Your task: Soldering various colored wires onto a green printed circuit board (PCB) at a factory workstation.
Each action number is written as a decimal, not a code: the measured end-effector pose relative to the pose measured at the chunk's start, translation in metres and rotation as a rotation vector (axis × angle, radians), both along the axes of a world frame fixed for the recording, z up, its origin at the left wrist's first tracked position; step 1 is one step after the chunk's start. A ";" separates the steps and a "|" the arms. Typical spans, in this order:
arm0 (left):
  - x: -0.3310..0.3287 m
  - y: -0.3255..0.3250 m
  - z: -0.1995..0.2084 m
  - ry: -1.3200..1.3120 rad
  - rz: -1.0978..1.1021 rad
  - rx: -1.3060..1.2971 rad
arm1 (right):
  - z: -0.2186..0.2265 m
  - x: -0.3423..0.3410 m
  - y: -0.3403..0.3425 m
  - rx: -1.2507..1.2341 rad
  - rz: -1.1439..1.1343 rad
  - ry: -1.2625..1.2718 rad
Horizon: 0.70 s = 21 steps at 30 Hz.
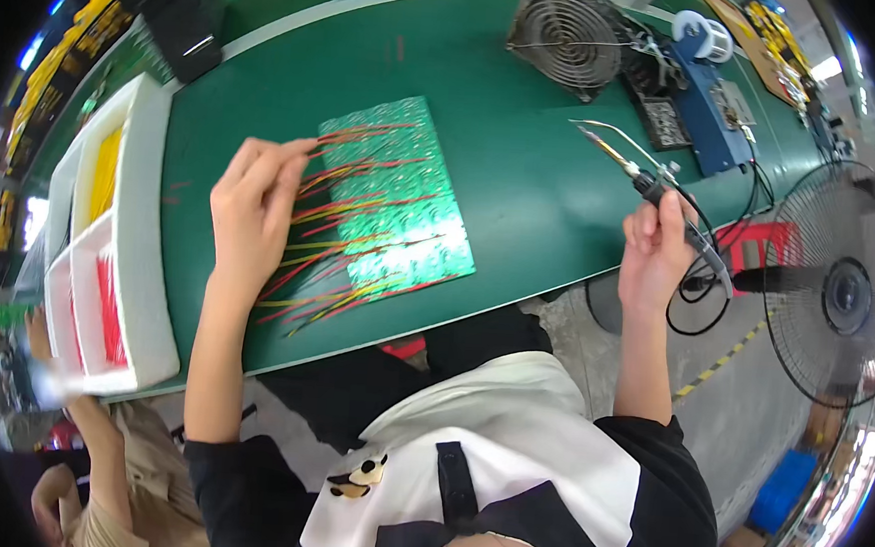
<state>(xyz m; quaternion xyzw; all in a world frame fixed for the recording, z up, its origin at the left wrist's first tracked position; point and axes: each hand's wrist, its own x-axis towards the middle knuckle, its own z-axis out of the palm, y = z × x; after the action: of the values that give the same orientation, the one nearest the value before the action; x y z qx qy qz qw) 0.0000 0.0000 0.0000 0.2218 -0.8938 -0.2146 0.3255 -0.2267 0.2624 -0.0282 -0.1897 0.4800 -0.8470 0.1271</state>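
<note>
A shiny green circuit board panel point(404, 112) lies on the workbench in front of me, with several rows of red and yellow wires point(336, 207) running across it and off its left side. At the panel's upper left corner, my left hand point(255, 197) is closed in a pinch on a red wire point(340, 135). To the right of the panel, my right hand point(657, 249) grips a soldering iron point(648, 186), raised with its tip pointing up and left. A thin curved metal tube runs alongside the iron's tip.
White foam bins point(150, 256) with yellow and red wires stand at the left. At the back right are a small fume fan point(569, 39), a blue solder feeder point(710, 110) and a solder spool point(701, 36). A large fan point(845, 295) stands right; a co-worker's arm point(101, 443) shows lower left.
</note>
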 end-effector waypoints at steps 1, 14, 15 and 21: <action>0.000 0.000 0.008 0.048 0.015 0.011 | 0.003 0.004 -0.012 0.009 0.055 -0.008; 0.007 0.004 0.002 -0.075 -0.048 0.128 | 0.004 0.043 -0.069 0.175 0.322 -0.179; 0.003 0.007 0.001 -0.096 -0.103 0.123 | 0.002 0.042 -0.067 0.176 0.325 -0.182; -0.011 0.017 0.004 -0.252 -0.172 -0.050 | -0.001 0.044 -0.062 0.034 0.247 -0.198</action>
<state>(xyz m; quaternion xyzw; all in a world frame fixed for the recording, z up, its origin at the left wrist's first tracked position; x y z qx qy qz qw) -0.0111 0.0172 0.0043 0.1615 -0.9483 -0.1897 0.1966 -0.1826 0.2007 -0.0287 -0.1610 0.4522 -0.8313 0.2802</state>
